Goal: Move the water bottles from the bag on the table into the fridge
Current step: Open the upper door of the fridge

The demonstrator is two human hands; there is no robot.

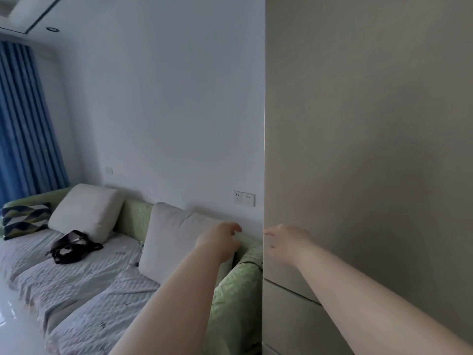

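So no water bottles in shot right now, and no bag or bench either. All of that is somewhere out of view. What you do get is the tall, flat-fronted grey-beige fridge (371, 149) filling the whole right side, door closed as far as I can tell.

The thing that matters is the fridge's left vertical edge, which runs straight up and down. It sits right at the tips of the right hand (285, 243). That hand is the nearer one, stretched out in front of the door panel with the back of it facing the camera. Its fingers (270, 236) are fairly straight and a bit spread, pointing left at the edge. They're at the edge or just touching it, I honestly can't tell which.

The left hand (220, 239) is just the other side of that edge at about the same height, in front of a pale grey sofa cushion (176, 242). Its fingers (235, 228) are loosely curled and hold nothing. Both arms are reaching forward, roughly parallel.

My guess is the next step is hooking fingertips round that edge and swinging the door open, with the right hand best placed for it. Neither hand is carrying anything, so the bottles have yet to be fetched.

The light green sofa (238, 303) sits tight against the fridge side.
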